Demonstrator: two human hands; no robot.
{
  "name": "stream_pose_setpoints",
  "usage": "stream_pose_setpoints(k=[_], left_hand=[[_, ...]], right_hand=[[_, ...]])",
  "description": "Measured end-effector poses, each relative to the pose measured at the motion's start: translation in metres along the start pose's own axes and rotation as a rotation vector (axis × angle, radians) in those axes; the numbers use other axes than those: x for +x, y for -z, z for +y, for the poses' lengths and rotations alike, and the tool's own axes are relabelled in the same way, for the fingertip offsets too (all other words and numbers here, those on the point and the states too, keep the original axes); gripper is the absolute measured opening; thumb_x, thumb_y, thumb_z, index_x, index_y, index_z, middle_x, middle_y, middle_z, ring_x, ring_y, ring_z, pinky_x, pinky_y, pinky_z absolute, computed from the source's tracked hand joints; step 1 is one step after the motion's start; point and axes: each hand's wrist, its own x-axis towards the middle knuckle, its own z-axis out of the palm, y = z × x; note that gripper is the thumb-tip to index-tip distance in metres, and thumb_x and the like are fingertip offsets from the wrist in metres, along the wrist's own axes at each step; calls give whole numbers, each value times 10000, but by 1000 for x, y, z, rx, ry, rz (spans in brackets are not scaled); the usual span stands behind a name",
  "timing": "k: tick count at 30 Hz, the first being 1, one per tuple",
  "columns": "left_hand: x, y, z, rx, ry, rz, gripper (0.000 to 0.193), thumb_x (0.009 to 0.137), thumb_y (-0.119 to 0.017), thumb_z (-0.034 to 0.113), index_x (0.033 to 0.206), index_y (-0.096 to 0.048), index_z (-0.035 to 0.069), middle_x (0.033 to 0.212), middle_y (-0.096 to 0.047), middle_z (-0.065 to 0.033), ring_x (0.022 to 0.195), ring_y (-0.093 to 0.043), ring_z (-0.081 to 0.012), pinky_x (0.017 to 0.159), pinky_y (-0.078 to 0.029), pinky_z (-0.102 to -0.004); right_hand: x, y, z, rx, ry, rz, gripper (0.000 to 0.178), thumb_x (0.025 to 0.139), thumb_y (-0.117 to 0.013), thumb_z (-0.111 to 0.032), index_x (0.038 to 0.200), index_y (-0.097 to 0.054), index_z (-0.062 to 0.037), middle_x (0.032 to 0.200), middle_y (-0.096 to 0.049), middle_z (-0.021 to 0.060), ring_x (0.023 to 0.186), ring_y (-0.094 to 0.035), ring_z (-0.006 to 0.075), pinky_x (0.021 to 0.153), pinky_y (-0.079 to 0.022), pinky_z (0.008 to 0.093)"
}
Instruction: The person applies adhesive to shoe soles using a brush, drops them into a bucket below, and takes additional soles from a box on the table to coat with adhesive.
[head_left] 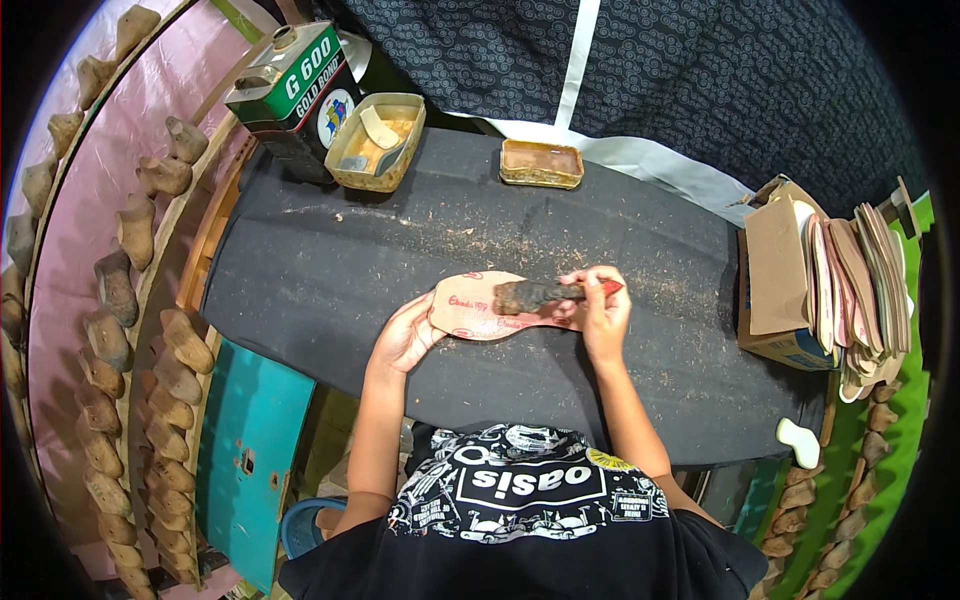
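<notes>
Over the middle of the dark table I hold a tan insole board (462, 322) with red print on it, shaped like a shoe sole. My left hand (405, 335) grips its wide left end, thumb near the edge. My right hand (602, 310) is closed around a brush (540, 294), its handle caked dark and its end red. The brown bristles lie over the middle of the board and seem to touch it. Behind my right fingers the narrow right end of the board is partly hidden.
At the back left stand a green and black metal can (300, 100) and a plastic tub (340, 176) of yellowish glue with scrapers. A shallow tray (541, 180) sits at the back. On the right, a cardboard box (776, 270) holds stacked soles. Shoe lasts (135, 230) line racks at the left.
</notes>
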Motion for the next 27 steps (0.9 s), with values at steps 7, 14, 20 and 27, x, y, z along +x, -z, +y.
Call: stream_pose_setpoints(k=[7,14,20,27], left_hand=[[-1,-1,1,7,-13,10,304,865,-347,120,1088,-421,-73,1036,-522,-155,937,-539,-209,809,-458,-317],[2,-2,0,10,-3,9,312,864,-339,122,1094,-417,-73,1048,-515,-171,941,-538,-223,810,-461,-325],[2,-2,-1,1,-8,-14,327,867,-332,119,1119,-392,-80,1075,-499,-171,950,-532,-222,810,-460,-325],[-1,6,-2,-12,-15,34,289,864,-347,105,1065,-434,-85,1020,-528,-167,915,-549,-223,784,-474,-322]], right_hand=[[8,37,-22,-232,142,130,109,851,-445,-123,806,-447,-24,735,-563,89,604,-532,94,478,-440,194],[11,-15,-16,-35,58,53,87,843,-464,-109,838,-452,-23,765,-569,92,681,-548,126,632,-448,237],[11,-26,1,88,-62,-92,90,855,-435,-108,892,-418,-28,861,-554,113,603,-547,105,513,-470,202],[9,25,-9,-299,146,5,112,857,-432,-138,835,-428,-29,748,-564,114,557,-533,101,447,-443,182]])
